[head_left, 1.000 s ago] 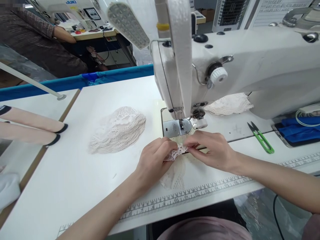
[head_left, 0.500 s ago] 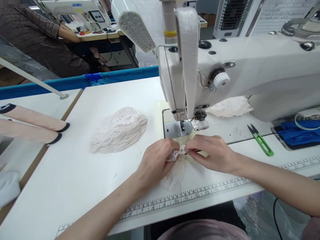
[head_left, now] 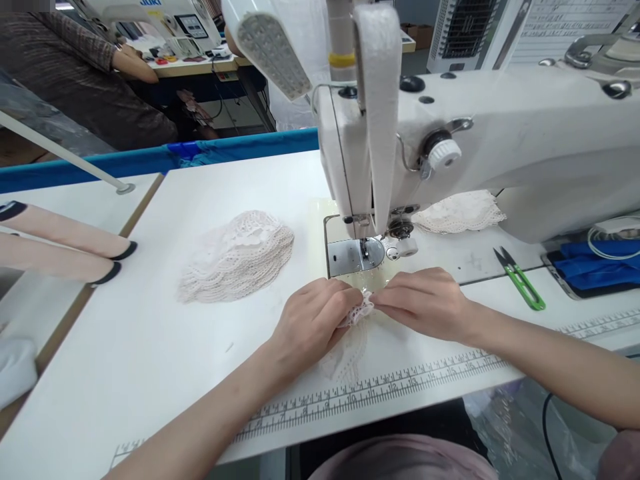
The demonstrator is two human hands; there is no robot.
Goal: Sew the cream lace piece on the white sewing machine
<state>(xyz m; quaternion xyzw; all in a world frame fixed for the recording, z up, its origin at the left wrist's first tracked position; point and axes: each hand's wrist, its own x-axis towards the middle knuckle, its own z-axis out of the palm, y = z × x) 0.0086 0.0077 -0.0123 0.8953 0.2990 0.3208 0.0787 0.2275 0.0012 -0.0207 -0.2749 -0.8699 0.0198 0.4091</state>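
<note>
Between my hands is a small piece of white lace (head_left: 361, 309), bunched up just in front of the sewing machine's needle plate (head_left: 350, 256). My left hand (head_left: 320, 313) is closed around its left part, with the fingers curled over it. My right hand (head_left: 427, 303) pinches the lace's right edge with fingertips and thumb. A thin, see-through part of the lace (head_left: 345, 360) lies on the table below my left hand. The presser foot (head_left: 366, 249) stands behind both hands, apart from them. My fingers hide much of the lace.
A stack of lace pieces (head_left: 240, 257) lies to the left, and more lace (head_left: 460, 212) sits behind the machine head (head_left: 345, 160). Green thread snips (head_left: 523, 280) rest at right, near a tray with blue cloth (head_left: 600, 267). A ruler strip (head_left: 380, 393) runs along the front edge. A co-worker (head_left: 75, 80) sits beyond.
My right fingers have drawn closer together on the lace. My left hand has shifted very slightly, and the lace between the hands has turned a little. The whole view has moved slightly.
</note>
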